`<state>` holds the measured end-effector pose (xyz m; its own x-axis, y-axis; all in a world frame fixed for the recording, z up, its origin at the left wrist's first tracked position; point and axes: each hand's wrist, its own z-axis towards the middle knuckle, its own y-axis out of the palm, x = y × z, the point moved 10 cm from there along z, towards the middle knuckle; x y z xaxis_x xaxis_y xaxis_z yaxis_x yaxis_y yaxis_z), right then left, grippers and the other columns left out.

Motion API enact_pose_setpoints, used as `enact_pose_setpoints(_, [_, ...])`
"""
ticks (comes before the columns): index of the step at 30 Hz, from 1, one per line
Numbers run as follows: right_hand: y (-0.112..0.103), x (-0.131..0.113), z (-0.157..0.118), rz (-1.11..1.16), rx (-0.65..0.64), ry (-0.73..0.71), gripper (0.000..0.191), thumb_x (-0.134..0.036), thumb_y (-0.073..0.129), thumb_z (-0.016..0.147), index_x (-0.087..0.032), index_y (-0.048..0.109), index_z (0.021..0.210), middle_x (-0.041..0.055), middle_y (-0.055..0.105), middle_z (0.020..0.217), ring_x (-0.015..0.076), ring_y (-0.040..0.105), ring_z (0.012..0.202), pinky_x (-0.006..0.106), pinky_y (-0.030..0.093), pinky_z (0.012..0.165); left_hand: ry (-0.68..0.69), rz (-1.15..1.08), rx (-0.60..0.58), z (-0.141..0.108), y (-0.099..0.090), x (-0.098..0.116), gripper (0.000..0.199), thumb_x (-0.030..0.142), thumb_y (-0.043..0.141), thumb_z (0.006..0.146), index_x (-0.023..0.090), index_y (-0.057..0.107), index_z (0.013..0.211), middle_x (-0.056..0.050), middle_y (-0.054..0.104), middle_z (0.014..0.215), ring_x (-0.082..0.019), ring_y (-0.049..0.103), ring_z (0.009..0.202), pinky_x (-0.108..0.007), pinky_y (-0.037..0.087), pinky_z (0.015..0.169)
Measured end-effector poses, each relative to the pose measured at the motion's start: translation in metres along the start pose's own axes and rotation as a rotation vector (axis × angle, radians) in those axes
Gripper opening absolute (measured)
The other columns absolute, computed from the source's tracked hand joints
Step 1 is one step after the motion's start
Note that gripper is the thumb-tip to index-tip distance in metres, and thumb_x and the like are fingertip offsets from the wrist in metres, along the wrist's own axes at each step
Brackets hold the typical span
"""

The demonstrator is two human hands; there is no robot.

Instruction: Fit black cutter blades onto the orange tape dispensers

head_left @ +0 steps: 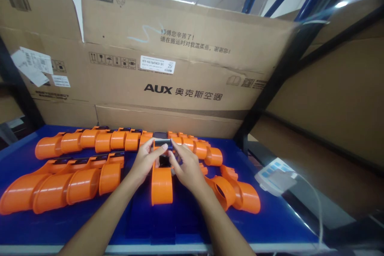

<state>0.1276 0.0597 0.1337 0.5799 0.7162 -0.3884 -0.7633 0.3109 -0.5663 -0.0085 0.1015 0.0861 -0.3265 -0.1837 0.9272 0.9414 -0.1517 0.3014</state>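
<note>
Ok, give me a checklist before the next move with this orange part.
1. Left hand on the orange part: ok, at its upper end.
2. Right hand on it: ok, opposite side.
3. Dark piece at its top fully seated: cannot tell, fingers hide some.
4. Nearer orange parts at right neatly lined up: not ok, angles differ.
5. White device clear of both hands: ok, off right.

Counter: open at the near left and near right corners. Centre occupied by left hand and right hand. Orange rings obstruct both sides; a narrow gap separates them from the controller at right. Cardboard closes the far side; a post bounds the far right.
</note>
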Motion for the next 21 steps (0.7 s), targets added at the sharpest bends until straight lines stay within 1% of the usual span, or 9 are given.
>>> enact_pose_setpoints(2, [0.005,-0.001,0.0,-0.039,-0.04,-0.032,0.055,-0.024,0.052,0.101,-0.021,0.046,0.155,0.0102,0.071,0.096,0.0266,0.067,0.091,0.044,0.06,0.085,-0.028,-0.047,0.007,0.0,-0.001,-0.004,0.036,0.049,0.083,0.077,0.02,0.068,0.095,0.008,0.05,0.048,-0.009,0.043,0.036,-0.022,0.034,0.041])
enact_pose_setpoints(5, [0.008,-0.002,-0.002,-0.098,-0.051,-0.058,0.06,-0.02,0.049,0.099,-0.019,0.04,0.159,0.0106,0.07,0.095,0.0269,0.066,0.09,0.044,0.06,0.084,-0.037,-0.068,0.003,0.001,-0.001,-0.007,0.038,0.049,0.083,0.076,0.02,0.069,0.098,0.005,0.059,0.057,-0.009,0.047,0.037,-0.023,0.035,0.04])
enact_pose_setpoints(7, [0.008,-0.002,-0.004,-0.126,-0.028,-0.06,0.062,-0.016,0.049,0.097,-0.019,0.041,0.158,0.0101,0.069,0.094,0.0267,0.065,0.089,0.043,0.06,0.082,-0.029,-0.041,-0.002,0.001,0.0,-0.008,0.04,0.049,0.082,0.077,0.02,0.07,0.102,0.004,0.062,0.062,-0.009,0.048,0.037,-0.023,0.036,0.04])
enact_pose_setpoints(9, [0.009,-0.002,-0.006,-0.132,-0.017,-0.054,0.065,-0.013,0.05,0.093,-0.019,0.041,0.158,0.0086,0.068,0.09,0.0257,0.065,0.085,0.041,0.06,0.08,-0.026,-0.011,-0.009,0.001,0.0,-0.008,0.041,0.049,0.082,0.078,0.02,0.071,0.104,0.004,0.062,0.062,-0.009,0.048,0.037,-0.024,0.037,0.04])
enact_pose_setpoints(12, [0.012,-0.002,-0.01,-0.123,-0.02,-0.044,0.069,-0.008,0.05,0.089,-0.018,0.041,0.157,0.0059,0.067,0.083,0.0235,0.064,0.077,0.038,0.06,0.077,-0.025,0.019,-0.031,0.001,0.002,-0.008,0.042,0.049,0.082,0.078,0.019,0.072,0.104,0.004,0.061,0.062,-0.008,0.047,0.038,-0.023,0.037,0.041])
enact_pose_setpoints(14, [0.014,-0.002,-0.012,-0.128,-0.018,-0.047,0.068,-0.006,0.049,0.087,-0.016,0.044,0.154,0.0051,0.066,0.079,0.0226,0.063,0.073,0.037,0.06,0.075,-0.031,0.018,-0.053,0.001,0.004,-0.008,0.042,0.049,0.082,0.078,0.019,0.072,0.104,0.004,0.062,0.063,-0.008,0.047,0.038,-0.023,0.037,0.041])
enact_pose_setpoints(17, [0.013,-0.005,-0.014,-0.144,-0.016,-0.058,0.067,-0.004,0.048,0.086,-0.013,0.047,0.152,0.0053,0.066,0.077,0.0225,0.063,0.071,0.036,0.06,0.073,-0.059,0.004,-0.071,-0.001,0.006,-0.009,0.043,0.049,0.083,0.077,0.018,0.071,0.105,0.003,0.063,0.064,-0.008,0.048,0.037,-0.023,0.037,0.04])
enact_pose_setpoints(21, [0.011,-0.009,-0.015,-0.156,-0.016,-0.086,0.068,-0.003,0.048,0.086,-0.012,0.044,0.154,0.0056,0.067,0.078,0.0223,0.064,0.072,0.035,0.06,0.072,-0.086,-0.009,-0.07,-0.002,0.006,-0.012,0.045,0.047,0.084,0.076,0.017,0.071,0.107,0.002,0.063,0.065,-0.008,0.049,0.037,-0.022,0.038,0.04])
